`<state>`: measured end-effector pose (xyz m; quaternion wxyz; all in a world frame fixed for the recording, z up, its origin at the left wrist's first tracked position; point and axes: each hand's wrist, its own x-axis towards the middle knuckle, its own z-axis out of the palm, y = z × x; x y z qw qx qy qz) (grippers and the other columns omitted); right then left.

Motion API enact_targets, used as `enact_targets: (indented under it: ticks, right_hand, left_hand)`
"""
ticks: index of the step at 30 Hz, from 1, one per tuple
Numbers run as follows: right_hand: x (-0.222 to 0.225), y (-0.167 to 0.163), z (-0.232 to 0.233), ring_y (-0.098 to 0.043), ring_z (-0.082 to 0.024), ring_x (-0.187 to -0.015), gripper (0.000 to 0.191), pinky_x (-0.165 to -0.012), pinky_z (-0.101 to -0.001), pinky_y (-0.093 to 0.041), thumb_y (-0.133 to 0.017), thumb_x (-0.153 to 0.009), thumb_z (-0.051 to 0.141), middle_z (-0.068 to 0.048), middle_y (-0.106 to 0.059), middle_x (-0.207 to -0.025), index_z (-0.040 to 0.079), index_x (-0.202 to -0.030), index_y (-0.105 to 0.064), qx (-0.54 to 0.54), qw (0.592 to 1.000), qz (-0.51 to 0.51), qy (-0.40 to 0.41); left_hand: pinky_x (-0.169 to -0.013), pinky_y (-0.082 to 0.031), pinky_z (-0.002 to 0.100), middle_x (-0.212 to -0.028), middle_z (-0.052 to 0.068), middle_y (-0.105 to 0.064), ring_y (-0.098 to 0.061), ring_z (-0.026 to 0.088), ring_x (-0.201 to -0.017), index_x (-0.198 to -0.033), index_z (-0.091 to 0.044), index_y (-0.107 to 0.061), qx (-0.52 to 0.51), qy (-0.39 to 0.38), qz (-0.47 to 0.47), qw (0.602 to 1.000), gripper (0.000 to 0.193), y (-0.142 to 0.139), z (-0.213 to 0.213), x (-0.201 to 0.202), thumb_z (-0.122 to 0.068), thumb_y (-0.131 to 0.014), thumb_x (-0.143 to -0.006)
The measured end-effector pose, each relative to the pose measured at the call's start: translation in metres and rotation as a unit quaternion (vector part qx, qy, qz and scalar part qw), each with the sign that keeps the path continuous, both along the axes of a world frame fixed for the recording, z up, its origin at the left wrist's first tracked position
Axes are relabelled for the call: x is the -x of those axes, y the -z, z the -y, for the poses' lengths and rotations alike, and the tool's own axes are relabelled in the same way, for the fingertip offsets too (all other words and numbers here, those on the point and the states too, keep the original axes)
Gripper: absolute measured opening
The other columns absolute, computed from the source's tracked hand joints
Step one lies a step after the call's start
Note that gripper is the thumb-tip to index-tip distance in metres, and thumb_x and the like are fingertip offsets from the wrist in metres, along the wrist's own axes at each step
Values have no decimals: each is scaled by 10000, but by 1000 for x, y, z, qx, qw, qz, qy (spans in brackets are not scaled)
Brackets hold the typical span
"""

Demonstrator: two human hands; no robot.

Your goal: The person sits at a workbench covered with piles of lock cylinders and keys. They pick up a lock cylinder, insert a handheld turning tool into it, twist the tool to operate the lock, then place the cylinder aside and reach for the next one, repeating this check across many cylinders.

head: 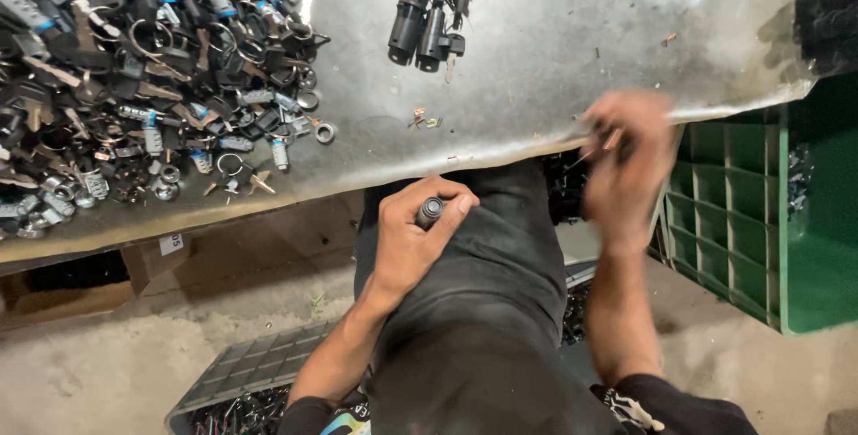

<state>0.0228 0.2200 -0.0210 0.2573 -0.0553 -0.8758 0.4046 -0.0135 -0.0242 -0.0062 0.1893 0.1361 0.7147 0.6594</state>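
My left hand (416, 234) rests over my lap, fingers closed around a small black lock cylinder (431, 211) with its round end showing. My right hand (626, 162) is blurred by motion at the near edge of the metal table (536, 59). It pinches something small and dark, possibly a key, but the blur hides what it is. A large heap of keys and lock cylinders (134, 68) covers the table's left part. A small bunch of black cylinders with keys (429, 15) lies at the table's far middle.
A green plastic crate (760, 220) stands on the right beside the table. A grey crate (250, 381) holding dark metal parts sits on the concrete floor to my lower left. Tiny brass bits (424, 119) lie mid-table. More dark parts (827, 15) pile at the table's right end.
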Motion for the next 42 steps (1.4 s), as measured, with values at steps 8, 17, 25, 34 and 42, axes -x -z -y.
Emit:
enact_targets:
  ticks: [8,17,25,34,42]
  right_hand:
    - [76,-24,-29,-462,-353,-1356,501,-1134,-464,-406,-827,-973,101,-151,-491,-1418,41,-1385,-548,-313,946,-29,79]
    - [115,-25,83,-554,-344,-1190,712,-985,-420,-482,-842,-738,36,-101,-492,-1461,145,-1394,-588,-198,964,57,-166]
    - [69,-34,54,-555,-291,-1144,570,-1020,-392,-495,-756,-810,-48,-54,-569,-1409,141,-1340,-663,-167,964,128,-164]
    - [81,-23,36,-556,-170,-1082,271,-979,-307,-488,-668,-1075,179,-49,-540,-1257,38,-1271,-545,243,962,-70,-105]
    - [34,-10,44,-477,-114,-772,316,-716,-259,-432,-703,-1024,184,-51,-519,-897,79,-1185,-452,416,896,-156,-14]
  left_hand:
    - [-701,-497,243,-842,32,-725,-624,82,-742,-951,-26,-733,2,-39,-31,999,136,3,5,11,-158,-705,-969]
    - [-707,-503,245,-868,40,-735,-640,91,-754,-956,-23,-731,17,-39,-32,999,134,3,10,3,-149,-688,-969]
    - [-690,-458,227,-821,-6,-701,-564,49,-749,-936,-5,-746,13,-84,64,994,160,7,22,5,-146,-683,-978]
    - [-614,-380,222,-741,-9,-636,-456,39,-664,-943,-2,-761,-26,-62,48,997,175,-8,8,7,-160,-693,-972]
    - [-639,-493,265,-824,55,-724,-628,117,-676,-907,28,-729,-179,62,-9,982,144,-46,18,-5,-63,-618,-898]
